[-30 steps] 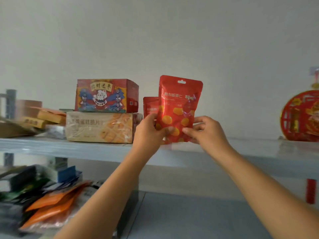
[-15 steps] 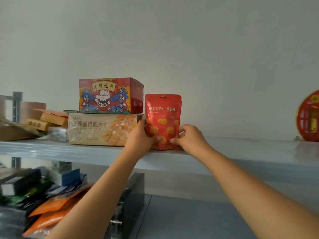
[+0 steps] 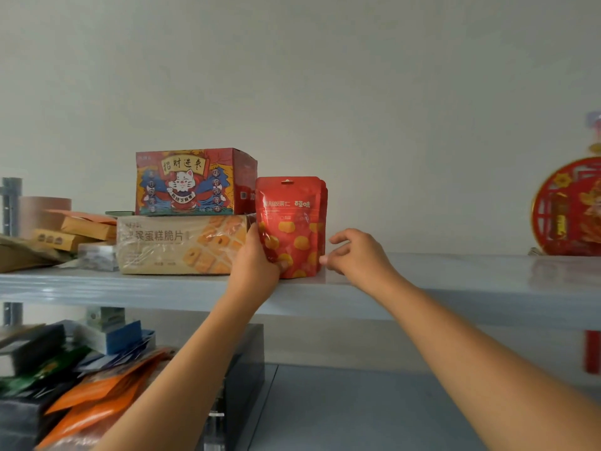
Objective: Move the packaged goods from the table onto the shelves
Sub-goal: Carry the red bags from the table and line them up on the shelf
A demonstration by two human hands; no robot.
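Note:
A red snack pouch [image 3: 290, 222] printed with yellow pieces stands upright on the upper grey shelf [image 3: 455, 281], right beside a stack of two boxes. The edge of another red pouch shows just behind it. My left hand [image 3: 257, 262] grips the pouch's lower left side, thumb across its front. My right hand [image 3: 356, 252] hovers just right of the pouch with fingers loosely curled, its fingertip near the pouch's lower right edge, holding nothing.
A red cat-printed box [image 3: 195, 182] sits on a beige cake-crisp box [image 3: 182, 244] left of the pouch. Brown packets [image 3: 74, 231] lie at far left. A red round ornament [image 3: 569, 206] stands at far right. Orange and dark packets [image 3: 81, 392] fill the lower shelf's left side.
Both hands lowered the pouch from mid-air onto the upper shelf against the boxes. My right hand has since let go and drawn slightly right; my left hand still holds it.

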